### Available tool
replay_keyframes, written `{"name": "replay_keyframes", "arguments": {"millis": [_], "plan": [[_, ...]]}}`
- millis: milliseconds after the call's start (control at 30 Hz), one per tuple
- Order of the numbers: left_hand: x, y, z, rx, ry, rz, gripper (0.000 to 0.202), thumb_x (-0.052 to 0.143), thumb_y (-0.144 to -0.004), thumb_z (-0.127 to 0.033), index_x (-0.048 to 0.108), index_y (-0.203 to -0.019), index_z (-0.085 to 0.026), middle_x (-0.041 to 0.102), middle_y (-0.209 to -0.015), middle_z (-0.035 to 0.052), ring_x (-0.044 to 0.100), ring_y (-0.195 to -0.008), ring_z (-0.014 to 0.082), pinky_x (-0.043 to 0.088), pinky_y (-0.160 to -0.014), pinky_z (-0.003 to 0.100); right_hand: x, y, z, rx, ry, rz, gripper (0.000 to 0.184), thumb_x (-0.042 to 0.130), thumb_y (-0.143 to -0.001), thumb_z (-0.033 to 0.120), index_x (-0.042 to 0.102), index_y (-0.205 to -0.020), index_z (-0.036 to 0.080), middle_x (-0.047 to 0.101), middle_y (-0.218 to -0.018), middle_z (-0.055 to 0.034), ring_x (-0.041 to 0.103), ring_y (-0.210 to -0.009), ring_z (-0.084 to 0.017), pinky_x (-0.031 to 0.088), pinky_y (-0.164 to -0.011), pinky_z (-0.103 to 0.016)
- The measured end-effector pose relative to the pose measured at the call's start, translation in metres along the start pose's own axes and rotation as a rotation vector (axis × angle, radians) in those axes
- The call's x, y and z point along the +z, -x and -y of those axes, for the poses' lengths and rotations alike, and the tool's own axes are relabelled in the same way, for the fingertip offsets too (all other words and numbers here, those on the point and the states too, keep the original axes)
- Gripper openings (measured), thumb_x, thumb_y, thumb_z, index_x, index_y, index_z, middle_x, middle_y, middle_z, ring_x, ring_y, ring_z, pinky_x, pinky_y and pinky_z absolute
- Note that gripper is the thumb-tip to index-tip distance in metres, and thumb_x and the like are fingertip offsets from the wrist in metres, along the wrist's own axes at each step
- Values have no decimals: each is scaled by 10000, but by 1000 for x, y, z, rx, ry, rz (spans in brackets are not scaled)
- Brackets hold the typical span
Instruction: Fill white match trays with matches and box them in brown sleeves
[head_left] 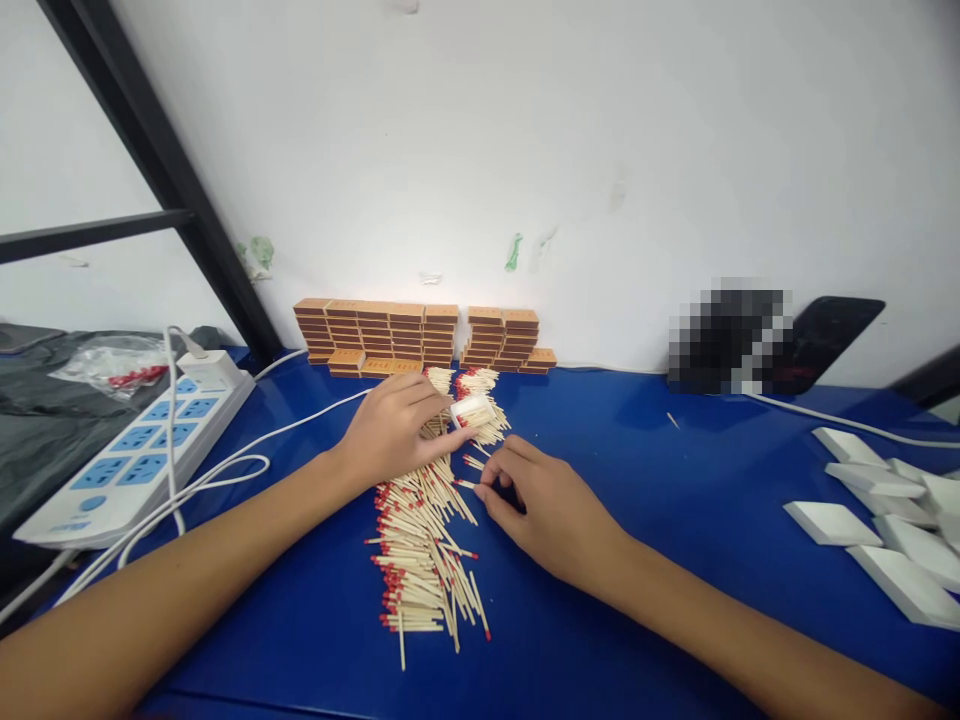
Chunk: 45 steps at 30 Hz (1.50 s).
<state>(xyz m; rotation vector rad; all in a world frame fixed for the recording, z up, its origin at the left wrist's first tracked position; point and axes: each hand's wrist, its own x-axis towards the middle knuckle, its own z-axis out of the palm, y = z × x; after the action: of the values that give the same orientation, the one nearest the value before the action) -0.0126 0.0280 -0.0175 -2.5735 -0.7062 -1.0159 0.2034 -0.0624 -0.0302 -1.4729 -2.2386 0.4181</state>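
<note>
Works at a glossy, deep-blue bench, close up to a white wall marked with faint scuffs and torn green scraps. Has at far left a black frame of straight bars, with dark, creased cloth and a crinkled clear bag beyond the power strip, long and white with blue socket panels, crossed by smooth white cable. Has a flat, dark slab with rounded corners leaning near the wall at right.

Grips a small, open-topped white tray in the left hand, by the far part of the loose matches, with a few more inside. Pinches a single match between thumb and fingertip of the right hand, just beside the pile. Faces a long, ragged spread of thin, pale sticks with red heads, reaching back towards the boxes, orange-tan with dark brown sides, stacked squarely along the wall. Has angular white blocks loosely clustered at right.
</note>
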Motion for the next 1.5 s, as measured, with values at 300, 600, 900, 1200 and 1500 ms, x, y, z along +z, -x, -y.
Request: {"name": "replay_keyframes", "arguments": {"millis": [300,600,900,1200,1500], "plan": [[-3,0,-1,87,73,110,355,643,-944,-495,737,-925,-153,713,-842,80,665,-830,213,556,-765,372,-19,1,-25,-111,137,98,144,501,-1021,178,598,-916,191,622,-964,-56,612,-682,-155,433,-620,-302],[-5,0,-7,177,67,120,384,636,-948,-517,732,-954,-145,715,-845,83,667,-840,216,563,-755,365,-35,-8,-31,-155,110,-63,153,443,-1049,228,562,-953,211,596,-992,-53,592,-737,-159,475,-679,-309],[-10,-4,-21,277,75,90,376,638,-952,-509,712,-1010,-145,729,-870,80,684,-879,227,589,-785,371,-20,-5,-28,-206,200,-145,122,467,-1044,247,552,-965,208,588,-985,-47,612,-732,-162,492,-644,-305],[-11,-5,-14,243,35,114,375,616,-966,-499,717,-1007,-140,725,-876,92,681,-890,233,579,-791,377,-21,-4,-26,-258,137,-227,160,446,-1044,251,599,-1043,203,616,-986,-67,628,-781,-174,511,-676,-309],[-8,-1,6,108,-4,95,321,668,-936,-466,725,-953,-151,713,-871,80,662,-868,225,553,-792,373,-10,-4,-22,-149,42,-92,51,614,-963,260,628,-986,217,603,-948,-25,579,-725,-142,447,-628,-277]]}}
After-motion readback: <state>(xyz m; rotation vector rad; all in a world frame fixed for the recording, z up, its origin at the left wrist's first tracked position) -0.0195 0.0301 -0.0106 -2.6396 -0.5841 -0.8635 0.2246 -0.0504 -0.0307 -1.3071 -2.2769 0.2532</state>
